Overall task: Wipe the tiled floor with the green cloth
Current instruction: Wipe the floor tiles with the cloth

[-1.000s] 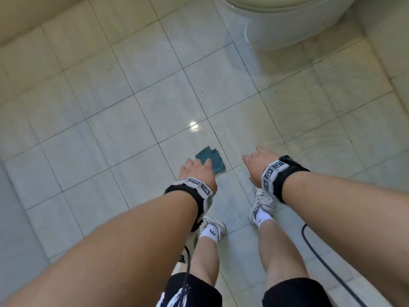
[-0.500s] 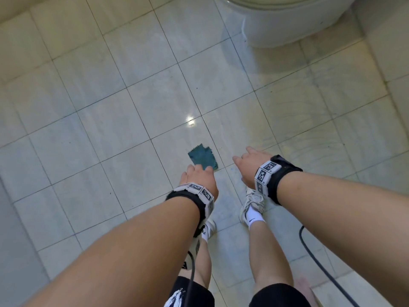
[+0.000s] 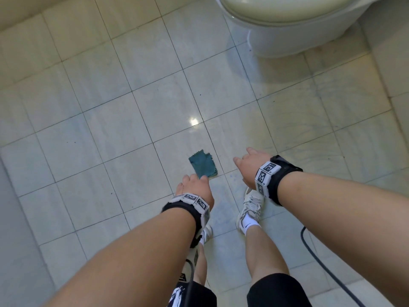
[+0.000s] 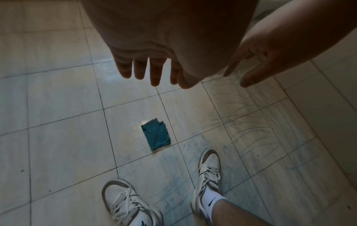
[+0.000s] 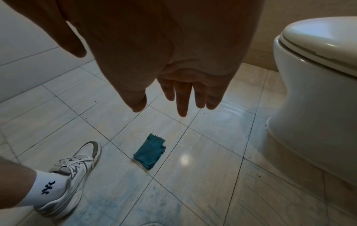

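A small folded green cloth lies flat on the pale tiled floor, just ahead of my shoes; it also shows in the wrist views as the cloth and cloth. My left hand hangs well above the floor, near and left of the cloth, fingers straight and holding nothing. My right hand hovers to the cloth's right, fingers straight and spread, empty. Neither hand touches the cloth.
A white toilet stands at the far right, also seen as the toilet. My white shoes stand just behind the cloth. A black cable trails on the floor at right. Walls rise at left and right.
The view has pulled back and up, so the cloth now lies farther from both hands. My hands have spread a little apart; the cloth has not moved on the floor.
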Demonstrator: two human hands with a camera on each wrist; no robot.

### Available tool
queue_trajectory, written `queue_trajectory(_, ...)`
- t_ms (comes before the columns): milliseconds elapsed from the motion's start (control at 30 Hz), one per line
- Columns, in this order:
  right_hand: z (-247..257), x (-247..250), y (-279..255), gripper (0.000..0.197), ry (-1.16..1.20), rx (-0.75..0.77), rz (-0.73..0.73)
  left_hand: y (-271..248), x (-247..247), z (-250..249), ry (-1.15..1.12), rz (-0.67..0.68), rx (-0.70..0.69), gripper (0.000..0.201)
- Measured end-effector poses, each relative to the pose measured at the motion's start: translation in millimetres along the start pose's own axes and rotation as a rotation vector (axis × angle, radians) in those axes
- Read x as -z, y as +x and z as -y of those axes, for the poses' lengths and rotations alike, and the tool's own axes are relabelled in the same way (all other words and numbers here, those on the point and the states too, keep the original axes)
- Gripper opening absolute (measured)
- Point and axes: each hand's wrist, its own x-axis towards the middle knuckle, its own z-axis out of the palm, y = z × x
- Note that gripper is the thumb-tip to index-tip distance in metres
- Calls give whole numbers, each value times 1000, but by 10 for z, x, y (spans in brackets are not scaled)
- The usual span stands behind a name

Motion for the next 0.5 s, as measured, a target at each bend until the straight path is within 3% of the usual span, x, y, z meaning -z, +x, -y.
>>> queue_trajectory(267,180,647,140,70,-164,53,13,-19,77,408,-187,10,50,44)
queue_trajectory(500,800,1418,405,72,-385,203,29,118,294,1280,-337,-135,123,46)
